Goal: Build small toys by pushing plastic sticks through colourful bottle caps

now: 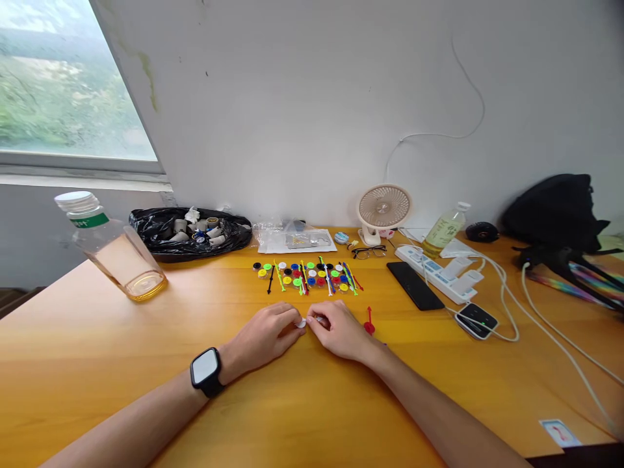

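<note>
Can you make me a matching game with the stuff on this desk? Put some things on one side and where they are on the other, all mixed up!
Things:
1. small white piece
2. red stick
3. smartwatch
4. little fan

Places:
A. on the wrist of the left hand
B. at the back by the wall
C. pinched between the fingertips of both hands
D. lying on the desk just beside the right hand

Right pairs: 1-C, 2-D, 3-A, 4-B
</note>
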Tool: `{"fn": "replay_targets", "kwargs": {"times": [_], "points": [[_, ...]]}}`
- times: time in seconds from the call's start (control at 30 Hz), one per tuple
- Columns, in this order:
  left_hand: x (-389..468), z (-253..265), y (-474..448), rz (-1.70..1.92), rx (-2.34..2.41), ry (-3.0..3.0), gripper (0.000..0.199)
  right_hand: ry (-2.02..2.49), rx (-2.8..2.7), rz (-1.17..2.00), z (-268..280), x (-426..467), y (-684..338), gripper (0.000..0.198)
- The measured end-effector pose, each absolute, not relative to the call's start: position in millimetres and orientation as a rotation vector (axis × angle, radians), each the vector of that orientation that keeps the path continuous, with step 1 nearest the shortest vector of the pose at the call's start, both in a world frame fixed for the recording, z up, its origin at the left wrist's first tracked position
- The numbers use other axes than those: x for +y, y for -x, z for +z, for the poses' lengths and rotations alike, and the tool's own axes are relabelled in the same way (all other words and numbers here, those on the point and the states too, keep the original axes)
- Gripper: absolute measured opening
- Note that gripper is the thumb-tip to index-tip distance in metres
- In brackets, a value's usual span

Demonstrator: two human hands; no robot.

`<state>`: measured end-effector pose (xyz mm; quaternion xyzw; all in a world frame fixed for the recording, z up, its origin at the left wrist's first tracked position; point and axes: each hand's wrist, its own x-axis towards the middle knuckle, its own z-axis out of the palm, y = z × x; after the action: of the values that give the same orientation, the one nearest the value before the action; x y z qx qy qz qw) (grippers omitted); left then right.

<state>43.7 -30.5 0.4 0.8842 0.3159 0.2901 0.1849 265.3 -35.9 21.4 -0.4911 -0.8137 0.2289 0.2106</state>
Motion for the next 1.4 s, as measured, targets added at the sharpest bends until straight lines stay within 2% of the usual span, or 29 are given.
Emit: {"fn": "replay_targets", "kwargs": {"times": [0.3, 0.43, 0.7, 0.8, 0.87, 1.17, 1.33, 1.4], "points": [[-34.9, 3.3, -44.5, 0.795, 0.881, -2.605, 0.009, 1.332, -2.359, 0.404, 23.5, -41.7, -265.4, 0.015], [-38.3, -0.7, -45.0, 0.805, 0.933, -2.61, 0.009, 1.335, -2.227, 0.363, 29.2, -40.8, -271.1, 0.013], [-40.2, 7.4, -38.0, 0.992, 0.979, -2.464, 0.039, 1.372, -2.04, 0.693, 34.8, -42.8, -274.0, 0.042], [-37.9, 11.8, -32.2, 1.079, 1.005, -2.446, 0.041, 1.306, -1.899, 0.903, 39.8, -41.9, -274.1, 0.05], [-34.4, 11.3, -28.1, 1.146, 1.068, -2.415, 0.04, 1.253, -1.747, 0.936, 44.2, -39.1, -277.0, 0.058], [-6.7, 1.8, -11.6, 1.239, 1.322, -2.289, 0.02, 1.31, -1.693, 0.661, 41.9, -21.2, -296.1, 0.056], [16.5, -0.1, 9.8, 1.483, 1.533, -2.168, 0.028, 1.36, -1.788, 0.377, 53.1, -18.0, -311.7, 0.05], [26.9, -5.2, 20.6, 1.461, 1.607, -2.129, 0.034, 1.328, -1.827, 0.384, 59.8, -18.7, -319.5, 0.05]]}}
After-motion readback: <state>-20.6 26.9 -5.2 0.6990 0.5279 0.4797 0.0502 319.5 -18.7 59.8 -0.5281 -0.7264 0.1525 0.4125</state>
